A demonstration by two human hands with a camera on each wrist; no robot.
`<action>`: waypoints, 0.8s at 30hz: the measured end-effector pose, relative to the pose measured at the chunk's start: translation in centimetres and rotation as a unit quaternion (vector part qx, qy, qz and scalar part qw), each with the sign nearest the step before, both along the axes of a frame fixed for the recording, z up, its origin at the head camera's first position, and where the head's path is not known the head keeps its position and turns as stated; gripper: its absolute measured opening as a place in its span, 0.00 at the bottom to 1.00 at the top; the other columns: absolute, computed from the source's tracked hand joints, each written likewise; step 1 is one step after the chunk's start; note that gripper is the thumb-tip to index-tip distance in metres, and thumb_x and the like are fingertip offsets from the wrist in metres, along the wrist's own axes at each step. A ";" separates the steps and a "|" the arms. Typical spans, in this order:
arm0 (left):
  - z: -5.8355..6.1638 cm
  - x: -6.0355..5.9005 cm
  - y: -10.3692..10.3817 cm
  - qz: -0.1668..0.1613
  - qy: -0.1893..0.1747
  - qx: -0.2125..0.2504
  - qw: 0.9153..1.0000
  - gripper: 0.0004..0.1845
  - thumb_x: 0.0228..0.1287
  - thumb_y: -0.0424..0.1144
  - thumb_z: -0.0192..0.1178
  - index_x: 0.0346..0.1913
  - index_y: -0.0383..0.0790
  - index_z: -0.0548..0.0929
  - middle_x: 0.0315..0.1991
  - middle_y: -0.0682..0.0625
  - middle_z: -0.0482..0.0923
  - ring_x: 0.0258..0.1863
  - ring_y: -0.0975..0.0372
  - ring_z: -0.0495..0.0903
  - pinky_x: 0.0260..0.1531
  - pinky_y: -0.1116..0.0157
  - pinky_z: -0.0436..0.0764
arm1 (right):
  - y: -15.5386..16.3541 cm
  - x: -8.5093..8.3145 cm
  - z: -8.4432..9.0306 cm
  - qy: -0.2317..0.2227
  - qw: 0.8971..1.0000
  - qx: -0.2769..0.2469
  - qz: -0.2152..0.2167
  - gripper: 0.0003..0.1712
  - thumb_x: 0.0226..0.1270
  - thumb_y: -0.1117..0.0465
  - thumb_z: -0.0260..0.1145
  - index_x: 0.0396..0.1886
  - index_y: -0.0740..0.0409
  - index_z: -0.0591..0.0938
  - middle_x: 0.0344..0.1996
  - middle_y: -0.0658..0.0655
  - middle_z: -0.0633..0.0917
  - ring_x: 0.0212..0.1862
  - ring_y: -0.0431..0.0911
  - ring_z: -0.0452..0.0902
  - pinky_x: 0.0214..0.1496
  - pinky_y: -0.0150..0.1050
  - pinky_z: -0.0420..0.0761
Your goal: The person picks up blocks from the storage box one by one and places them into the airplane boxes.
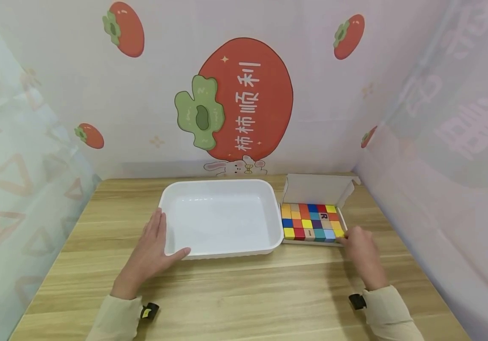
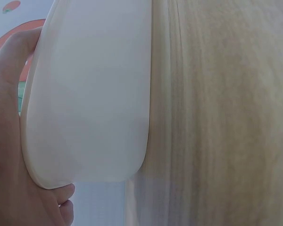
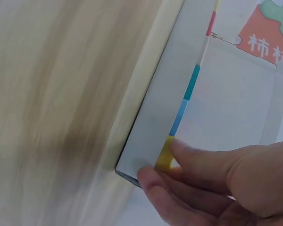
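Observation:
A white plastic tub (image 1: 226, 218) stands on the table. My left hand (image 1: 152, 248) rests at its near left corner, fingers fairly straight along the left side and thumb over the near rim; in the left wrist view the hand (image 2: 9, 132) lies along the tub's rim. Right of the tub is an open cardboard box (image 1: 312, 242) packed with rows of coloured blocks (image 1: 312, 220). My right hand (image 1: 360, 251) is at the box's near right corner. Seen from the right wrist, its thumb and fingers pinch a yellow block (image 3: 164, 155) at that corner, partly hidden by them.
The box's raised lid (image 1: 318, 189) leans back toward the patterned cloth wall (image 1: 320, 118). Tub and box stand side by side, nearly touching, on the wooden table (image 1: 244, 298). Cloth also hangs on the left and right sides.

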State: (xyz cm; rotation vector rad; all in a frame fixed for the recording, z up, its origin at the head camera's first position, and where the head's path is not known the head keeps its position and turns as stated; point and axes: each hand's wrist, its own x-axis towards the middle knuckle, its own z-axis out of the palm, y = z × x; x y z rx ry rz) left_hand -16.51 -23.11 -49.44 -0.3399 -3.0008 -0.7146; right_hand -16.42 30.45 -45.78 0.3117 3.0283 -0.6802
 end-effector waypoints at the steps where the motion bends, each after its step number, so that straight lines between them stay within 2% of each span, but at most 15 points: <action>1: 0.0 0.0 0.0 0.000 0.000 0.001 1.000 0.70 0.63 0.72 0.64 0.83 0.25 0.38 0.87 0.33 0.29 0.87 0.38 0.37 0.82 0.34 0.50 | 0.0 0.0 0.0 0.000 1.000 0.004 0.007 0.13 0.76 0.65 0.66 0.37 0.74 0.88 0.24 0.61 0.81 0.24 0.47 0.70 0.23 0.38 0.71; 5: 0.0 -0.1 -0.1 0.002 0.000 -0.002 1.000 0.70 0.63 0.73 0.64 0.83 0.25 0.38 0.87 0.34 0.28 0.87 0.38 0.37 0.82 0.34 0.50 | 0.2 -0.1 0.0 0.001 1.000 0.016 0.027 0.13 0.77 0.68 0.61 0.38 0.74 0.87 0.24 0.62 0.82 0.23 0.48 0.71 0.22 0.39 0.72; 14: 0.1 -0.1 -0.1 0.001 0.004 -0.003 1.000 0.70 0.62 0.73 0.64 0.83 0.24 0.39 0.87 0.33 0.30 0.86 0.37 0.38 0.82 0.34 0.50 | 0.7 -0.4 -0.2 0.007 0.998 0.036 0.042 0.12 0.75 0.70 0.62 0.33 0.70 0.89 0.26 0.61 0.83 0.24 0.47 0.71 0.23 0.38 0.70; 19: 0.1 -0.1 0.0 0.001 0.003 -0.002 1.000 0.70 0.63 0.74 0.63 0.83 0.25 0.39 0.87 0.33 0.30 0.86 0.37 0.37 0.82 0.34 0.50 | 1.0 -0.8 0.4 -0.021 0.996 0.058 0.066 0.14 0.74 0.69 0.63 0.27 0.65 0.87 0.24 0.58 0.81 0.24 0.47 0.71 0.23 0.37 0.70; 22: 0.0 -0.1 0.0 0.002 0.002 -0.001 1.000 0.70 0.62 0.73 0.63 0.83 0.25 0.39 0.87 0.33 0.29 0.86 0.37 0.37 0.82 0.34 0.50 | 1.5 -1.0 0.8 -0.042 0.993 0.066 0.084 0.11 0.72 0.67 0.65 0.28 0.64 0.86 0.25 0.57 0.81 0.25 0.47 0.72 0.25 0.38 0.72; 24: 0.0 0.0 0.0 0.002 -0.001 -0.003 1.000 0.70 0.62 0.73 0.63 0.83 0.25 0.38 0.87 0.34 0.29 0.87 0.38 0.37 0.82 0.34 0.50 | 1.9 -0.9 1.1 -0.048 0.993 0.058 0.092 0.07 0.71 0.66 0.68 0.34 0.67 0.87 0.28 0.60 0.85 0.27 0.48 0.75 0.26 0.39 0.75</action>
